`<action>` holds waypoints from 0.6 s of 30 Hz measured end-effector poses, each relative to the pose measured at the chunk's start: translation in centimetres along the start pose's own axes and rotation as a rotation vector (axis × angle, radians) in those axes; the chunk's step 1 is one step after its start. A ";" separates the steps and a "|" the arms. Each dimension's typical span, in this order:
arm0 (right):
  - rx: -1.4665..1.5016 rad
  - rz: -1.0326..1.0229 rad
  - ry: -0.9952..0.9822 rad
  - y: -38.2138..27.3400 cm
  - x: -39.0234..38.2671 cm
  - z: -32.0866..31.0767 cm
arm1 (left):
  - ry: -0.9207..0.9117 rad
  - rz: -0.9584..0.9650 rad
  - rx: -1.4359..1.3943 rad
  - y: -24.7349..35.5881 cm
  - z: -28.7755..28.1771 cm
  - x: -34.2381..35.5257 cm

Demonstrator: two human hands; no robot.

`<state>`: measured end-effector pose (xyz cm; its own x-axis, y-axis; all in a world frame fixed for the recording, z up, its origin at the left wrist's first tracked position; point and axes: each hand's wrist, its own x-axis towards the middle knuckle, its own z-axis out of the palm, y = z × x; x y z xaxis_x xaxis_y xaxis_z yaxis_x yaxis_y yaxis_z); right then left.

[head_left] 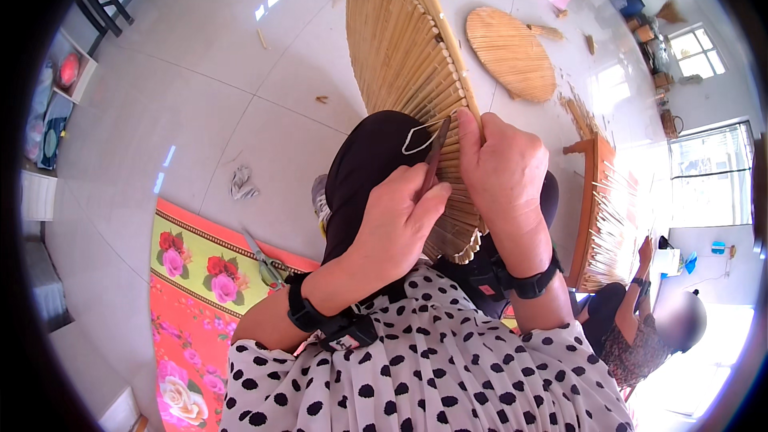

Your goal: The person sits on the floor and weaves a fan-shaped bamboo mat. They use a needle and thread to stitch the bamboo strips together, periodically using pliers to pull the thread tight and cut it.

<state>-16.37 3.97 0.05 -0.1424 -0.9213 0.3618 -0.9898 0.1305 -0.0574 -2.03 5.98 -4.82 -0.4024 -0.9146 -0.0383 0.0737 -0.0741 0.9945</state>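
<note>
A round mat of straw-coloured stalks (384, 40) stands tilted on my dark-trousered knees, its edge bound by a pale strip. My right hand (506, 164) is closed around this rim, with the thumb on the row of cut stalk ends. In my left hand (392, 212) is a slim dark tool (434, 160), its narrow end against the stalks near the rim; its exact kind I cannot make out. A thin white cord (412, 142) makes a small loop beside the tool. The mat's lower part is partly hidden behind my hands.
A second round stalk mat (510, 52) lies on the tiled floor ahead. Scissors (262, 262) rest on the floral mat (192, 304) at left. A wooden frame (590, 200) full of thin sticks stands at right, near a seated person (640, 336). Loose stalks (582, 116) are scattered beyond.
</note>
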 end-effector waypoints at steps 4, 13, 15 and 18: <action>-0.088 0.043 0.035 1.3 0.9 0.1 | 0.069 0.000 0.011 0.2 -1.6 -1.3; -0.040 0.094 0.047 1.8 1.1 0.7 | -0.363 -0.145 0.093 -1.9 -7.6 -4.4; -0.044 0.088 0.047 2.3 1.1 0.4 | -0.299 -0.419 0.024 -2.5 -10.5 -6.0; -0.076 0.081 0.066 3.8 0.6 0.3 | -0.092 -0.617 -0.113 -8.1 -15.1 -7.4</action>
<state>-20.18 3.82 -0.21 -0.2197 -0.8810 0.4190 -0.9722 0.2335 -0.0188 14.13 7.39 -14.06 -0.4778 -0.6530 -0.5876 -0.1025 -0.6229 0.7756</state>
